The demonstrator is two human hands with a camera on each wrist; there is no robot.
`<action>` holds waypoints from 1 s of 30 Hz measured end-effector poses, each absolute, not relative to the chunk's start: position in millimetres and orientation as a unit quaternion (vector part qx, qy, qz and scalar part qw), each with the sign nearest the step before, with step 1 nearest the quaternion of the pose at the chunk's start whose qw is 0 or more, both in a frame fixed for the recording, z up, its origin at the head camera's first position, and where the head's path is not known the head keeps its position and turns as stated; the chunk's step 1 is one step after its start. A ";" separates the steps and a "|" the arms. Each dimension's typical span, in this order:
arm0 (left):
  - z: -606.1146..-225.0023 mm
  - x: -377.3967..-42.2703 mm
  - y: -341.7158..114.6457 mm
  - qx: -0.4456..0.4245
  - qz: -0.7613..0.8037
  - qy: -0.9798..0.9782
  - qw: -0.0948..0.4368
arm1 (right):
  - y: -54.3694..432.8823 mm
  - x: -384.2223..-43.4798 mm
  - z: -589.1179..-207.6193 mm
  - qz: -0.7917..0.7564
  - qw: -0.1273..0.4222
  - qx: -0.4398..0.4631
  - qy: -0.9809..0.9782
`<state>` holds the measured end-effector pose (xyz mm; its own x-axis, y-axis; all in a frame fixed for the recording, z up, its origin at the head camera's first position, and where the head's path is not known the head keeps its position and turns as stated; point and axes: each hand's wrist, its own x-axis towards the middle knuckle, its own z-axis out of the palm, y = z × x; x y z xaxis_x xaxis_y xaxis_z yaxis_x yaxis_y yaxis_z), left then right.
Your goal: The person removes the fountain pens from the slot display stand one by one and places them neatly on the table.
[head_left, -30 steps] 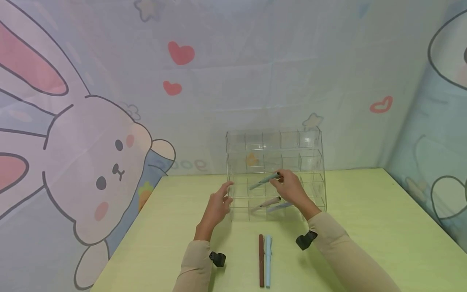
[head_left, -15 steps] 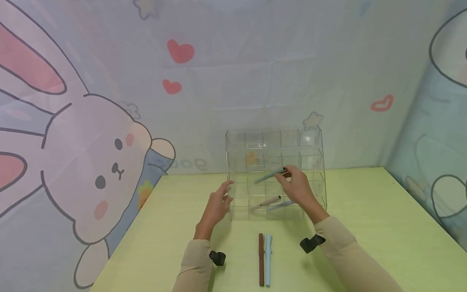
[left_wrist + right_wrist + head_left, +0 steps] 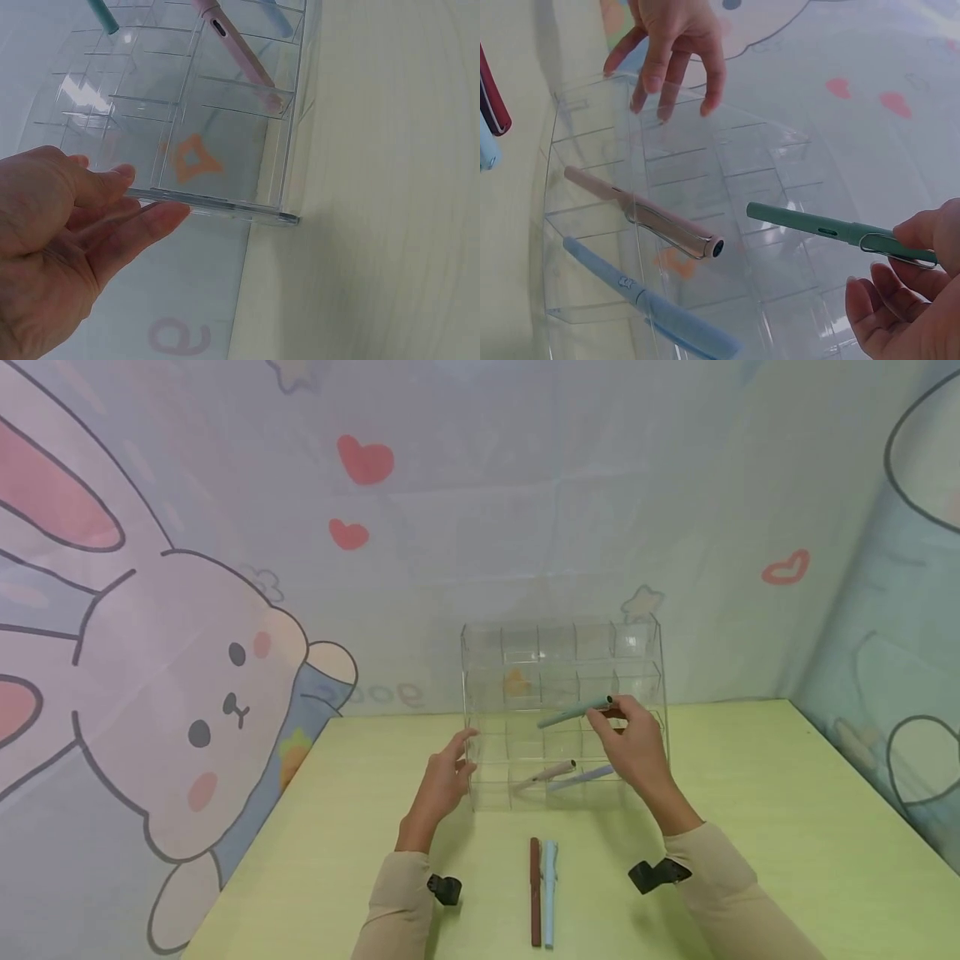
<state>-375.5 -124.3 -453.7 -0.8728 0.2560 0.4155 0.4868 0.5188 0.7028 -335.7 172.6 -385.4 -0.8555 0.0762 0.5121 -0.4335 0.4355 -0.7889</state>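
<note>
Muted green covers the capped pen (image 3: 802,223), which has a small dark slot in its barrel, a silver wire clip along its cap and a dark cap end. The right hand (image 3: 637,743) has its grip closed around that cap end, thumb against fingers, and holds the pen in the air before the middle tiers of the clear rack (image 3: 558,643), barrel slanting down to the left. The left hand (image 3: 440,785) has its grip loose, fingers spread and touching the rack's left side.

Compared with half a second ago, the capped pen and the right hand sit farther right, and the pen lies a little flatter; the left hand keeps its place. Unmoved as well are the pink pen (image 3: 667,220) and pale blue pen (image 3: 656,306) leaning in the bottom tier, and the dark red pen (image 3: 536,893) beside the light blue pen (image 3: 550,893) on the table (image 3: 750,827).
</note>
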 end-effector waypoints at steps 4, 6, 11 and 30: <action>-451.4 -374.8 -124.8 -0.222 -0.444 -0.858 0.133 | 177.6 -332.5 -384.1 0.527 0.256 0.097 -0.804; -451.5 -373.8 -125.2 -0.221 -0.451 -0.855 0.128 | 179.5 -329.9 -384.1 0.531 0.259 0.092 -0.802; -453.4 -372.9 -125.2 -0.214 -0.452 -0.858 0.117 | 182.4 -324.6 -382.5 0.557 0.280 0.093 -0.776; -452.7 -374.7 -124.7 -0.214 -0.460 -0.853 0.123 | 194.5 -319.8 -373.7 0.643 0.280 0.131 -0.701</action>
<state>-374.7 -124.7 -452.7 -0.8787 0.2518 0.4056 0.4772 0.4864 0.7319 -319.8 194.5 -373.7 -0.8090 0.1754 0.5611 -0.5437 0.1397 -0.8276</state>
